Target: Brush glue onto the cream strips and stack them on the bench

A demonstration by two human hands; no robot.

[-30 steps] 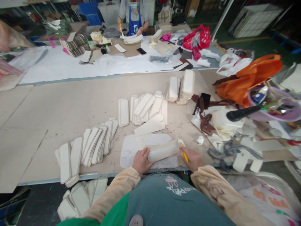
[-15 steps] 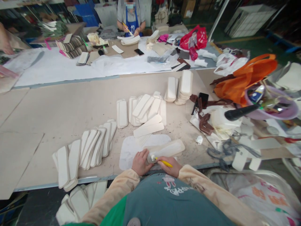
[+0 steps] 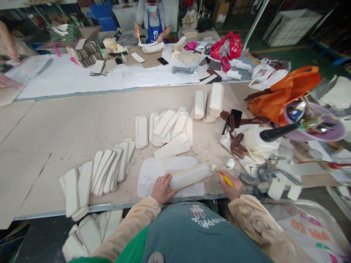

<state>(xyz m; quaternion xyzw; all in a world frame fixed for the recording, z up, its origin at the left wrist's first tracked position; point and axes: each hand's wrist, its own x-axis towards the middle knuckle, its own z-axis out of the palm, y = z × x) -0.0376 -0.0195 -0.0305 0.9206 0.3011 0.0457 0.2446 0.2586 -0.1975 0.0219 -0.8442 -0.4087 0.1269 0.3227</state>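
Tan sheeting covers the broad work surface (image 3: 82, 124), and down at its near edge both hands are busy! Left hand (image 3: 162, 189) has thumb and fingers spread, touching the left end of a long, pale, round-cornered strip (image 3: 190, 176). Right hand (image 3: 231, 185) is closed around a slim yellow-handled tool (image 3: 227, 179), its whitish tip right by the strip's other end; whether they touch, I cannot tell. Beneath the strip lies a whitish rounded sheet (image 3: 142, 179). Off to the left, fanned cream strips (image 3: 106, 171) overlap in a row; beyond the sheet, there's a looser cream pile (image 3: 171, 126), with two neat cream stacks (image 3: 208, 104) farther back. Over on the right, a crumpled white scrap (image 3: 230, 163), a bright orange bag (image 3: 287, 95) and a purple plastic basin (image 3: 307, 135)! Across the way, a person in a blue apron (image 3: 155, 31) handles pale strips too.
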